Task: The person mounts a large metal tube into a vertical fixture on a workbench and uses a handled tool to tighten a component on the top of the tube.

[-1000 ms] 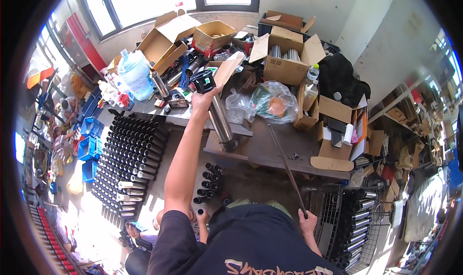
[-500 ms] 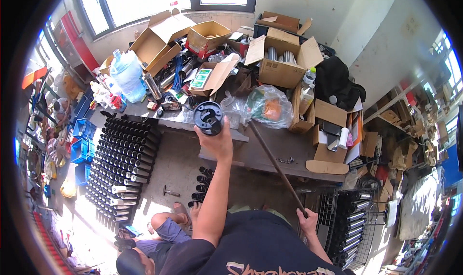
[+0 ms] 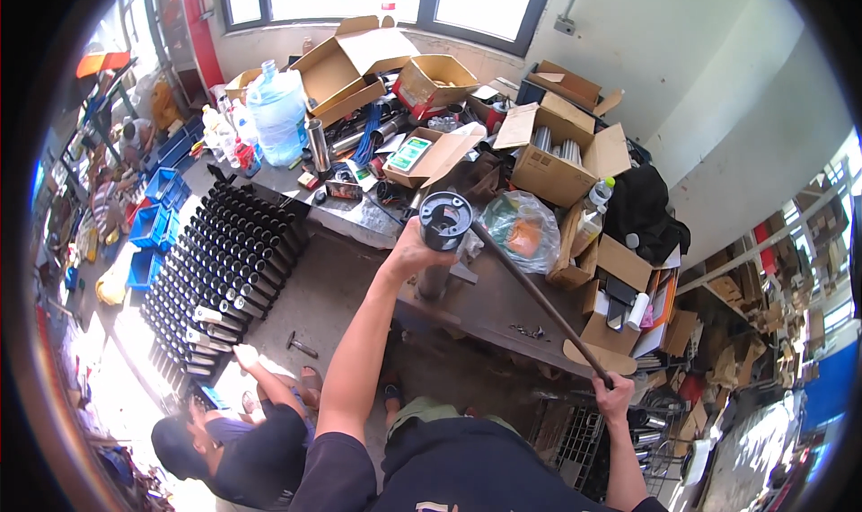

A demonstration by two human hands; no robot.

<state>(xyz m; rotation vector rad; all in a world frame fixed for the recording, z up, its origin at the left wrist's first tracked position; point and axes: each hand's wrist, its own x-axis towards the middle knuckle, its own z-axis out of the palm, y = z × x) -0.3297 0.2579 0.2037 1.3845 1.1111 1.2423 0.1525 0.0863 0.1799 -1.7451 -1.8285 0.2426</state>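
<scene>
The left hand (image 3: 415, 255) grips a black-topped cylinder (image 3: 445, 239) near the front of the desk (image 3: 485, 307); the right hand (image 3: 614, 397) clasps a rod (image 3: 544, 300) angled toward it; a slack left hold could let it tip.

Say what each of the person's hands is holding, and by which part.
The left hand grips the black-topped cylinder around its upper end; the right hand holds the long dark rod near the end closest to the person.
</scene>
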